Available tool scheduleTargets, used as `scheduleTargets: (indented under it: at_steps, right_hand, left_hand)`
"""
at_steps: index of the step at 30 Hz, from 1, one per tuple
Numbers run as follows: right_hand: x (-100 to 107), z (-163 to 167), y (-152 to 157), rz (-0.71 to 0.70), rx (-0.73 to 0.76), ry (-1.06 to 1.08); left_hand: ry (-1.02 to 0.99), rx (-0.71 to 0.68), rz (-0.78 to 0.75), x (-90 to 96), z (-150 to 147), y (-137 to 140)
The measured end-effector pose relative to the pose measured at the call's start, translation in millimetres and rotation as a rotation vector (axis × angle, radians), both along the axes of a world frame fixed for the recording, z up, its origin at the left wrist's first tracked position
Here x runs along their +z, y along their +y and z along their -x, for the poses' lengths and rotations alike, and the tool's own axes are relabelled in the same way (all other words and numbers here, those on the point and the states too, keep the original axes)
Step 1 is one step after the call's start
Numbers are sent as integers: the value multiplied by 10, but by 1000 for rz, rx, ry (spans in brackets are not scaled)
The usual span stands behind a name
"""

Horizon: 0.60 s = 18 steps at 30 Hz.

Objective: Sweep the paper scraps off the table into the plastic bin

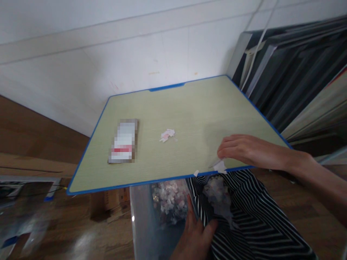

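In the head view, your right hand (pixel 235 147) is at the front edge of the blue-rimmed, pale green tabletop (pixel 200 104), fingers close together, beside white paper scraps (pixel 220 167); whether it pinches one, you can't tell. A small heap of white and pinkish paper bits (pixel 167 135) lies well in from that edge. Below it, your left hand (pixel 193 231), thumb and forefinger apart, is beside a translucent plastic bin (pixel 141 216) holding more scraps; its grip looks unclear.

Readable text: none | phone display (pixel 124 139): pixelated, illegible | paper scraps (pixel 167 134): nothing legible
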State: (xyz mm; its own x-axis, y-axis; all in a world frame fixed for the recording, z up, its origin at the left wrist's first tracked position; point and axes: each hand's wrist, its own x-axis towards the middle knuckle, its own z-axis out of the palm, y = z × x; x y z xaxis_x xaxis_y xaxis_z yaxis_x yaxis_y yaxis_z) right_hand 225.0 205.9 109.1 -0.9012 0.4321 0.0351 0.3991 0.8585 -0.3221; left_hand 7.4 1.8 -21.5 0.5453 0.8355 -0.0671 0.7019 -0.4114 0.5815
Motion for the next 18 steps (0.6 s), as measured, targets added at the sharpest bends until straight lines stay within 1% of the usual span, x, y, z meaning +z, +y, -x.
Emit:
scheduleTargets:
  at_steps: [2, 5, 7, 9, 11, 13, 16, 18]
  right_hand:
    - [-7, -3, 53, -37, -77, 30]
    - [-87, 9, 181, -74, -217, 56]
    - [-155, 16, 250, -45, -253, 62]
    - [-202, 20, 266, 7, -250, 82]
    - [-220, 20, 216, 54, -241, 100]
    - [-223, 19, 119, 85, -237, 109]
    - [-235, 15, -43, 93, -253, 125]
    - [-255, 11, -127, 90, -262, 138]
  left_hand:
    - [6, 1, -12, 22, -16, 2]
    - [11, -9, -15, 28, -11, 5]
    - [19, -4, -8, 11, -4, -1]
    - [21, 5, -6, -12, 6, -8]
    - [7, -9, -17, -31, 25, -8]
    - [-20, -56, -15, -46, 54, 0]
    - [-50, -118, 2, -67, 86, 7]
    - [-43, -98, -13, -82, 77, -3]
